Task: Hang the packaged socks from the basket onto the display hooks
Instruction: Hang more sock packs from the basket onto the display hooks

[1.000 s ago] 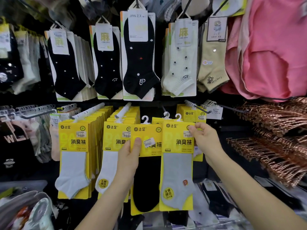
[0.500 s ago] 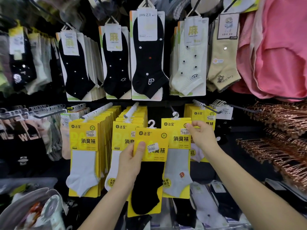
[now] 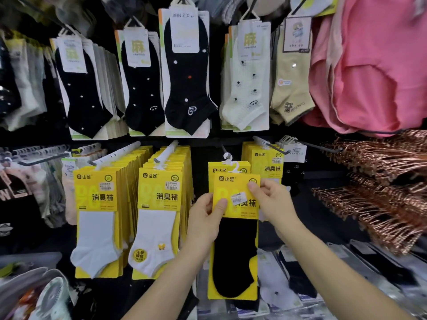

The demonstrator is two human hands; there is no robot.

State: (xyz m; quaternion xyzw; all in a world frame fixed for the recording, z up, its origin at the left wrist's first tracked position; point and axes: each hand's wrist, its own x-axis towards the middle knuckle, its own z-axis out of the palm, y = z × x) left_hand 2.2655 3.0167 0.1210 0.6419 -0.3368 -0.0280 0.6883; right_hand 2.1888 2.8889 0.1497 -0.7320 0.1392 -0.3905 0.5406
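Observation:
A yellow pack with a black sock (image 3: pixel 234 248) is held up in front of the display, its white hanger loop at the top. My left hand (image 3: pixel 205 221) grips its left edge, thumb on the card front. My right hand (image 3: pixel 271 199) pinches its upper right edge. Right behind it hangs another yellow pack (image 3: pixel 228 168) on a dark display hook (image 3: pixel 223 148). Full hooks of yellow packs with white socks (image 3: pixel 97 218) (image 3: pixel 159 218) hang to the left. The basket is not clearly in view.
Black, white and beige sock packs (image 3: pixel 188 72) fill the upper row. Pink garments (image 3: pixel 374 63) hang top right above stacked copper hangers (image 3: pixel 379 188). More yellow packs (image 3: pixel 265 162) hang at right. Loose sock packs (image 3: pixel 284 287) lie below; a white fan (image 3: pixel 54 296) sits bottom left.
The grey-sock pack now hangs on the hook and my right hand has left it for the black-sock pack. Both hands have brought that pack right, in front of the hook.

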